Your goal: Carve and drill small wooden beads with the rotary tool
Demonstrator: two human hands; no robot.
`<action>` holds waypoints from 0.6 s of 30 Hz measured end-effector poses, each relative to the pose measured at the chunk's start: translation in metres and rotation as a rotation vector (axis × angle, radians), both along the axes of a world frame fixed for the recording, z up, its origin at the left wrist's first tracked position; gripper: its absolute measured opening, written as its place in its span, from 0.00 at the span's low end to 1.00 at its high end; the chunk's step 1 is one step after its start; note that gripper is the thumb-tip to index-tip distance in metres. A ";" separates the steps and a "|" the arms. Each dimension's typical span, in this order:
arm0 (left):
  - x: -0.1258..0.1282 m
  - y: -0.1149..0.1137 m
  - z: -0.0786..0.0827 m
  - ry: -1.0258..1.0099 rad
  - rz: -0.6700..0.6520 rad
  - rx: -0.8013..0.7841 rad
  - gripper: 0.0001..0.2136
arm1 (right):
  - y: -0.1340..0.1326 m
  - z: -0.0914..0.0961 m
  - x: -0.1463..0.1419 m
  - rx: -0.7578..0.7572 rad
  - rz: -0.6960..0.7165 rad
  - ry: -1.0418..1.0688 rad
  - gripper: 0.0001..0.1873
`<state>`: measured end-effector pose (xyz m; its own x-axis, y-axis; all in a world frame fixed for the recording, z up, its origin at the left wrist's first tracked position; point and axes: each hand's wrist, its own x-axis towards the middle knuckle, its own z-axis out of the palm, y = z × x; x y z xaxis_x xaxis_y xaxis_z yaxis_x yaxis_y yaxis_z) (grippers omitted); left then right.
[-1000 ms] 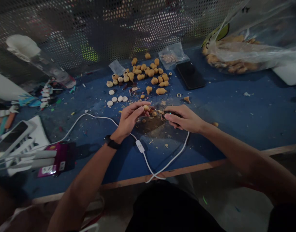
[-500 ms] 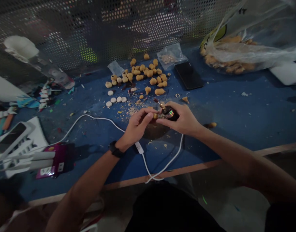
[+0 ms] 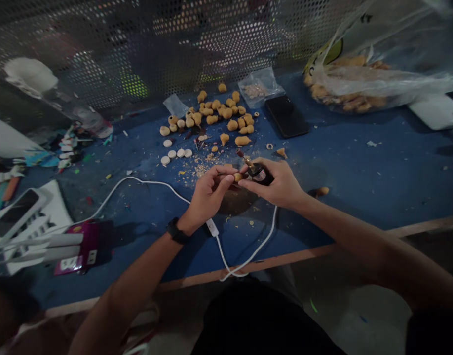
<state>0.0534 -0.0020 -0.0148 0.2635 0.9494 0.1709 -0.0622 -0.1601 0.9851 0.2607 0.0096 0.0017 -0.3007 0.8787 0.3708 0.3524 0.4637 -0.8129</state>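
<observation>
My left hand (image 3: 210, 193) pinches a small tan gourd (image 3: 238, 176) between thumb and fingers. Wrapped in my right hand (image 3: 280, 181) is a black mini rotary tool (image 3: 260, 173) with a brass-coloured collet and a dark reddish bit (image 3: 240, 154) pointing up and left. The right fingertips come close to the gourd; whether they touch it I cannot tell. The bit stands above the gourd, apart from it. A white cord (image 3: 265, 242) with an inline switch (image 3: 212, 227) loops beneath both hands. Wood-coloured shavings (image 3: 201, 170) lie just beyond the left hand.
Several small gourds (image 3: 227, 113) are heaped behind my hands, near white discs (image 3: 171, 154). A black phone (image 3: 286, 116) and a small clear bag (image 3: 259, 88) lie to their right. A large plastic bag (image 3: 359, 84) sits at back right, a purple power adapter (image 3: 78, 249) at left.
Both hands stay almost where they were. The rotary tool has turned slightly, its label no longer glaring, and the gourd between the fingers shows a little more. The view has shifted slightly.
</observation>
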 end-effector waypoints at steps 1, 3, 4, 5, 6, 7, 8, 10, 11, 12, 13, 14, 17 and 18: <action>0.000 0.000 0.000 0.006 0.001 0.003 0.19 | 0.000 0.000 0.000 0.007 -0.009 -0.002 0.13; 0.000 0.000 -0.001 0.016 0.003 0.016 0.17 | 0.000 -0.001 0.000 0.015 -0.024 -0.003 0.13; 0.000 0.000 -0.002 0.023 0.007 0.022 0.16 | 0.000 -0.001 -0.001 0.016 -0.028 -0.001 0.14; 0.000 0.000 -0.003 0.029 0.012 0.030 0.16 | 0.000 0.000 -0.001 0.014 -0.032 0.000 0.14; 0.000 0.000 -0.003 0.033 0.018 0.036 0.16 | 0.000 0.000 -0.001 0.010 -0.032 0.000 0.14; 0.000 0.000 -0.003 0.036 0.021 0.041 0.16 | 0.000 0.000 -0.001 0.006 -0.032 0.000 0.13; 0.000 0.000 -0.004 0.040 0.021 0.043 0.16 | 0.000 0.000 -0.001 0.003 -0.033 0.002 0.13; 0.000 0.000 -0.004 0.045 0.015 0.046 0.17 | 0.000 0.000 0.000 0.005 -0.029 0.011 0.13; 0.000 0.000 -0.004 0.047 0.012 0.048 0.18 | 0.001 -0.001 0.000 0.009 -0.023 0.015 0.13; -0.001 0.001 -0.004 0.049 0.010 0.049 0.19 | 0.001 -0.001 0.000 0.016 -0.018 0.015 0.13; -0.001 0.001 -0.004 0.053 0.010 0.051 0.20 | 0.001 -0.001 0.000 0.022 -0.013 0.010 0.13; -0.002 0.001 -0.003 0.059 0.014 0.055 0.21 | 0.002 -0.002 0.001 0.027 -0.008 0.002 0.13; -0.004 0.002 0.000 0.103 0.042 0.086 0.21 | 0.003 -0.005 0.002 0.033 0.017 -0.019 0.13; -0.005 0.002 0.001 0.123 0.054 0.103 0.21 | 0.003 -0.005 0.002 0.035 0.032 -0.023 0.13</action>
<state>0.0488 0.0001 -0.0133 0.2374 0.9418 0.2380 0.0690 -0.2607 0.9629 0.2625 0.0124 -0.0035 -0.3371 0.8551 0.3939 0.3549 0.5030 -0.7881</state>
